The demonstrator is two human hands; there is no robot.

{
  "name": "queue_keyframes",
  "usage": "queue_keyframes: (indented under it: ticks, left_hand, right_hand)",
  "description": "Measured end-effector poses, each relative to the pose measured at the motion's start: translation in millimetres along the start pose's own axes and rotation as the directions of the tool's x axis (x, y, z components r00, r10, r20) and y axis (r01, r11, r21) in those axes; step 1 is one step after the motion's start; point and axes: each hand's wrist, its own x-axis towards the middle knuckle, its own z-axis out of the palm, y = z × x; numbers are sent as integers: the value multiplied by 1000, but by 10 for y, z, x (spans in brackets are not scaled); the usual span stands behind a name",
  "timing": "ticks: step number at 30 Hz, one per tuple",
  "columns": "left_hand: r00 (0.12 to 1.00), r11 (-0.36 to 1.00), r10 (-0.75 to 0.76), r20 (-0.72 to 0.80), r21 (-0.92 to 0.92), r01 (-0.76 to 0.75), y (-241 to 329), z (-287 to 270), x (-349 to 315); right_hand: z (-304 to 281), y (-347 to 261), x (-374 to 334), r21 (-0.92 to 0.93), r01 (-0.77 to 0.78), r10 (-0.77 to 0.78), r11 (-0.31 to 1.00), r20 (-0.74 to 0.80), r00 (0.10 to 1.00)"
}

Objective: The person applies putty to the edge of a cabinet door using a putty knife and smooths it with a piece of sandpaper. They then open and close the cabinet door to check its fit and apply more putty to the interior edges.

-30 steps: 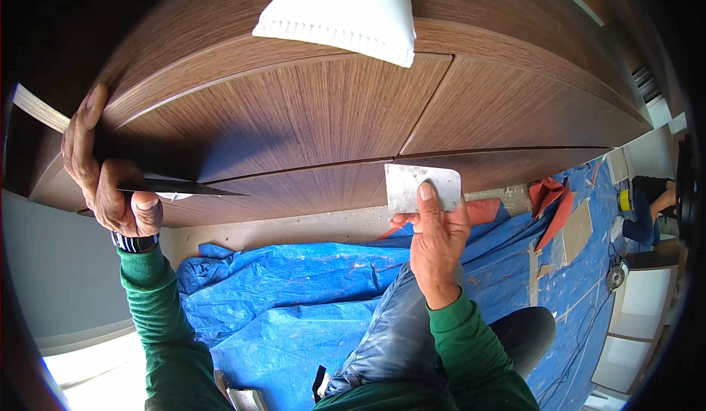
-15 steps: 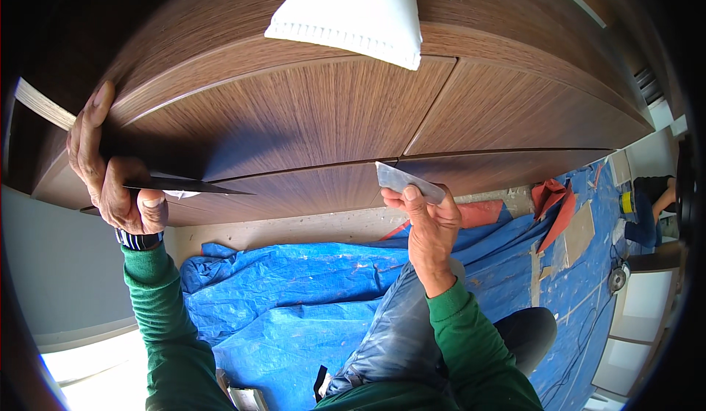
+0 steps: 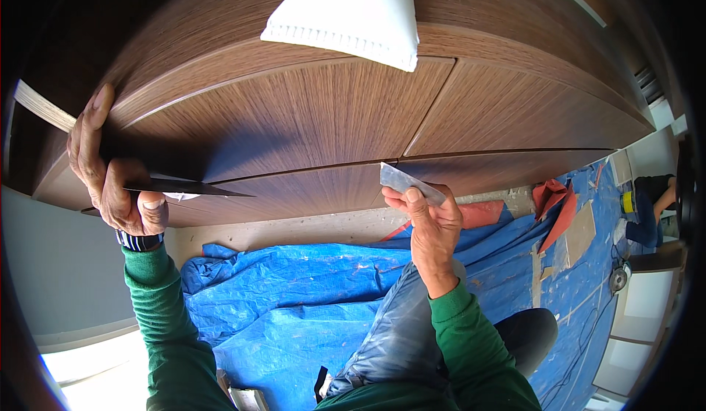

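At the left, my left hand (image 3: 110, 172) reaches up to the edge of a brown wood-grain cabinet (image 3: 309, 113), its upper fingers against that edge. Between its thumb and curled fingers is a thin dark putty knife (image 3: 198, 187), seen almost edge-on, with a little white paste (image 3: 182, 196) showing beneath the blade. My right hand (image 3: 435, 231) pinches a flat grey scraper blade (image 3: 397, 178) between thumb and fingers. That blade is tilted and appears in front of the lower cabinet panels; whether it touches them I cannot tell.
A white piece with a crimped edge (image 3: 349, 21) covers part of the cabinet's top. Blue sheeting (image 3: 294, 286) spreads below, with red sheeting (image 3: 555, 205) at right. A corded power tool (image 3: 618, 278) lies at far right, near another person's leg (image 3: 642, 220).
My right hand and its scraper blade have shifted very slightly to the right. My left hand and the putty knife stay practically still.
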Motion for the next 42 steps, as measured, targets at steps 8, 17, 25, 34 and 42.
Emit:
queue_keyframes:
  ticks: [8, 17, 25, 34, 42]
  left_hand:
    - [1000, 1000, -3, 4, 11, 3, -7, -10, 13]
    - [1000, 1000, 5, -2, 8, -5, 13, 2, 46]
    - [1000, 999, -23, -4, -30, 23, 50, -58, 66]
    - [998, 998, 48, 45, -53, -45, 17, -85, 133]
    - [999, 998, -14, -47, -56, 12, 34, -37, 44]
  right_hand:
    - [230, -196, -80, 8, -23, 23, 1000, -2, 1000]
    - [363, -497, 21, -83, -114, 100, 990, -161, 982]
    - [396, -557, 8, -63, -135, 125, 989, -141, 982]
    - [59, -426, -410, -129, -212, 214, 969, 1, 977]
    - [-385, -378, -560, -128, -234, 231, 964, -36, 972]
